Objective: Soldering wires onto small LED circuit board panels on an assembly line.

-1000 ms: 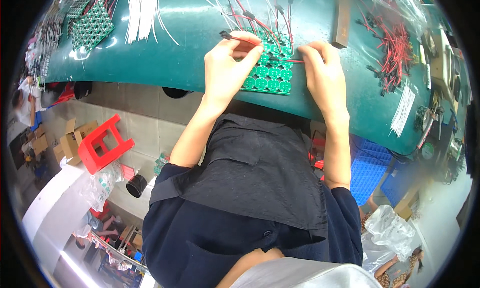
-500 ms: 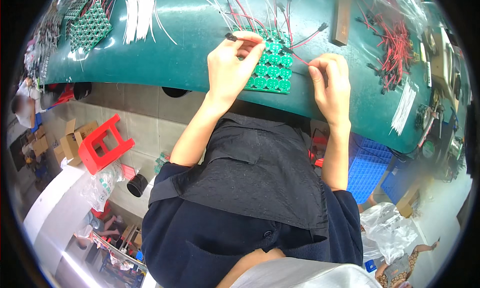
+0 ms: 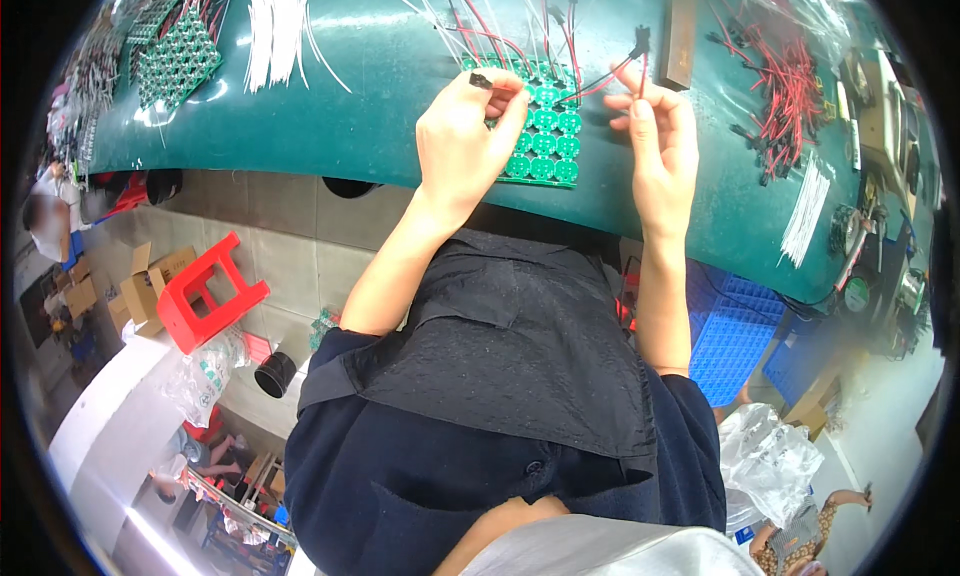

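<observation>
A panel of joined green circuit boards (image 3: 543,144) lies on the green table in front of me, with red-and-black wire leads and white wires rising from its far edge. My left hand (image 3: 462,144) is closed in a pinch over the panel's left part. A lead's black connector (image 3: 480,81) pokes out above its index finger; the wire is mostly hidden by the fingers. To the right of the panel, my right hand (image 3: 662,154) pinches a red wire of another wire lead (image 3: 643,76) between thumb and fingers. That lead's black connector points up, away from me.
White wires (image 3: 275,36) lie at the far left beside stacked green panels (image 3: 180,61). A metal bar (image 3: 680,31) sits behind my right hand. Farther right are a heap of red-and-black leads (image 3: 785,101) and more white wires (image 3: 806,211). A red stool (image 3: 212,291) stands on the floor.
My right hand has turned upward, and the lead's connector now stands above its fingers instead of lying to the far side. My left hand stays nearly in place; its connector has shifted slightly right.
</observation>
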The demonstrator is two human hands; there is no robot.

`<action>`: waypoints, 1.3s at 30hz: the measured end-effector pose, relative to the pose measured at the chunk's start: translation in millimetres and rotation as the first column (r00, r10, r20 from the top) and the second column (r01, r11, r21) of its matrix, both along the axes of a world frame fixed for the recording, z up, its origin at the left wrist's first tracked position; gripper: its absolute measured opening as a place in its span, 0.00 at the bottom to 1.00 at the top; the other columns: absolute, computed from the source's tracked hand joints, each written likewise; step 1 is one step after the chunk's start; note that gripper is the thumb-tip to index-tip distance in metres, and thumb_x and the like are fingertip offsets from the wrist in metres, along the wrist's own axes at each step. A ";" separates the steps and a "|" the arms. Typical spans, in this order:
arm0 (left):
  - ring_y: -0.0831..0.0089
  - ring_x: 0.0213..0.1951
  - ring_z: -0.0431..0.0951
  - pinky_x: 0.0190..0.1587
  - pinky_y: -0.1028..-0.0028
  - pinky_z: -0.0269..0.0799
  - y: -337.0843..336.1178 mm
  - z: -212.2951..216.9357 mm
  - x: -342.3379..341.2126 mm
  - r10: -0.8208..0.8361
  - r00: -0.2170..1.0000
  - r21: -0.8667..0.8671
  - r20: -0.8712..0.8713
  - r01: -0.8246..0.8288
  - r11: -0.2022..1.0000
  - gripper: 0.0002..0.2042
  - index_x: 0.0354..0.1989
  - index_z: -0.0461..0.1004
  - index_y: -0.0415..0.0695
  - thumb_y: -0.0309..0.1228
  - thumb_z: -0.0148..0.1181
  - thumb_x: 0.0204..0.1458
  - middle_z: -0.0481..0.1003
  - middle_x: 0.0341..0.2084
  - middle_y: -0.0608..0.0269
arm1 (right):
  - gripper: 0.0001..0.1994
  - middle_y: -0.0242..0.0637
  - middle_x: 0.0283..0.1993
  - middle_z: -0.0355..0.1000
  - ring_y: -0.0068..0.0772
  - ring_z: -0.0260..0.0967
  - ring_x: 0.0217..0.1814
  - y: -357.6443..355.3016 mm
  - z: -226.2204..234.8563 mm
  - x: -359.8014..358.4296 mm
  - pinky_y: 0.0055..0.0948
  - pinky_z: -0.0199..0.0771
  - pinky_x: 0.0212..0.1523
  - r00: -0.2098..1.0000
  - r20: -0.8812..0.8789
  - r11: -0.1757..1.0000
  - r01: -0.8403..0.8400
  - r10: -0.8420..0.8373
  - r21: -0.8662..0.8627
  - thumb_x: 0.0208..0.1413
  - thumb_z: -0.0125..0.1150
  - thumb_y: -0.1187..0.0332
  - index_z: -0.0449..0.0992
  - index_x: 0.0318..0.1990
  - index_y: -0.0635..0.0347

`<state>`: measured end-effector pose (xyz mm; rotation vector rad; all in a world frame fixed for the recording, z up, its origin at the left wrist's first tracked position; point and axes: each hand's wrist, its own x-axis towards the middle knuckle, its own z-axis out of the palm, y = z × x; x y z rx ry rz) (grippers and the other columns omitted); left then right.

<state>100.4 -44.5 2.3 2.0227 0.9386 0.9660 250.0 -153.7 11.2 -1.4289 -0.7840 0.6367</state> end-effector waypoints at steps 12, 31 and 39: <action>0.78 0.25 0.77 0.32 0.78 0.75 0.5 3.7 2.4 0.028 0.996 -0.068 -0.082 -0.034 0.997 0.11 0.35 0.70 0.40 0.27 0.68 0.48 0.77 0.25 0.64 | 0.05 0.40 0.51 0.74 0.26 0.70 0.37 11.9 12.2 -11.7 0.25 0.72 0.40 0.914 0.404 1.000 -0.003 0.012 -0.023 0.59 0.58 0.72 0.71 0.40 0.62; 0.75 0.30 0.78 0.38 0.76 0.75 -12.6 25.0 -29.8 0.059 0.851 -0.628 0.522 0.336 0.702 0.10 0.38 0.78 0.34 0.30 0.58 0.59 0.79 0.30 0.57 | 0.04 0.35 0.34 0.77 0.21 0.73 0.29 -9.0 12.9 -40.5 0.22 0.73 0.33 0.979 0.122 0.977 -0.147 0.166 -0.156 0.56 0.62 0.73 0.77 0.37 0.63; 0.76 0.39 0.79 0.44 0.77 0.75 -10.6 25.6 -30.3 -0.072 0.899 -0.642 0.431 0.362 0.675 0.08 0.41 0.78 0.37 0.24 0.64 0.52 0.78 0.36 0.61 | 0.04 0.36 0.31 0.74 0.37 0.72 0.32 3.0 11.4 -42.9 0.31 0.72 0.36 0.798 0.589 0.990 -0.136 0.128 -0.030 0.51 0.64 0.73 0.77 0.35 0.60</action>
